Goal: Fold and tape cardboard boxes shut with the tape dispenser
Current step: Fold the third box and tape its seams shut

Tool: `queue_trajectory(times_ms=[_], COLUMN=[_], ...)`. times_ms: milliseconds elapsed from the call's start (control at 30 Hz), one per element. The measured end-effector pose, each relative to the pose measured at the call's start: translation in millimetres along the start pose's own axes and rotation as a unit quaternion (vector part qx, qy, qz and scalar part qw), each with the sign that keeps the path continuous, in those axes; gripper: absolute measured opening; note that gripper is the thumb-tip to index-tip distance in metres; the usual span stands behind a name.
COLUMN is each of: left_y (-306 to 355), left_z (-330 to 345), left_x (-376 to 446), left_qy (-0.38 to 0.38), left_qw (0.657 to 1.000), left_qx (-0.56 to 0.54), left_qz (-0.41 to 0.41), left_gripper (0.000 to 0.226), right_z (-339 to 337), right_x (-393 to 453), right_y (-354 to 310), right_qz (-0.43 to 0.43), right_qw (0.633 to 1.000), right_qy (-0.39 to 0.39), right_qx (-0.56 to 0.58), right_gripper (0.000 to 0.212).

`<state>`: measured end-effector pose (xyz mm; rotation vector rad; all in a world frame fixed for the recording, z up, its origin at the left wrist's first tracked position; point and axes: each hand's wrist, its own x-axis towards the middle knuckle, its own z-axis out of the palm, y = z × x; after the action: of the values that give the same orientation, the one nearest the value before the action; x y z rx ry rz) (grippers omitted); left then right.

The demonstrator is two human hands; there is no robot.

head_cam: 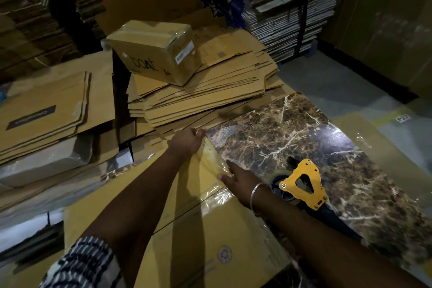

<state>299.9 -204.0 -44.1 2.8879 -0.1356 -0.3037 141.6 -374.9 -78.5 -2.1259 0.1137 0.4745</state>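
Cardboard box, tan and closed along its top, lies on the near left part of the marble-patterned table, with clear tape shining across its far edge and down its right side. At the box's far corner the left hand has its fingers curled over the edge, and this grip pinches the cardboard there. On the box's right edge lies the right hand, fingers straight and flat on the taped seam, an open grip that presses and holds nothing; a metal bangle circles that wrist. Just beside the right wrist, a yellow tape dispenser lies on the table, its roll toward the box and its dark handle pointing to the near edge. Beyond the table's far edge sits a stack of flattened cartons, and on top of it a small sealed box with handwriting on its side. More flat cardboard is heaped to the left.
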Motion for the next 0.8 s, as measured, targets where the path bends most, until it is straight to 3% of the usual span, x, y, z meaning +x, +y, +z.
queue_trajectory(times_ms=[100,267,467,600,733,800], left_y=[-11,-16,-44,-69,-92,-100], left_z=[4,8,36,48,51,51], left_x=[-23,-83,-177,-225,-261,-278], left_qy=[0.009,0.124,0.130,0.140,0.107,0.095], left_qw=[1.000,0.988,0.972,0.973,0.979,0.982], left_qx=[0.024,-0.079,-0.132,-0.088,-0.050,-0.058], left_qz=[0.002,0.045,0.143,0.162,0.166,0.151], left_gripper=[0.071,0.064,0.062,0.053,0.057,0.058], right_z=[-3,4,19,19,28,29], right_x=[-7,-35,-52,-55,-56,-57], right_y=[-11,-18,-17,-23,-16,-17], right_qz=[-0.001,-0.060,-0.054,-0.040,-0.148,-0.170], right_qw=[0.995,0.990,0.981,0.971,0.923,0.915], right_qy=[0.039,0.098,0.082,0.134,0.230,0.232], right_qx=[-0.092,-0.081,-0.167,-0.196,-0.270,-0.283], right_gripper=[0.075,0.079,0.065,0.063,0.022,0.015])
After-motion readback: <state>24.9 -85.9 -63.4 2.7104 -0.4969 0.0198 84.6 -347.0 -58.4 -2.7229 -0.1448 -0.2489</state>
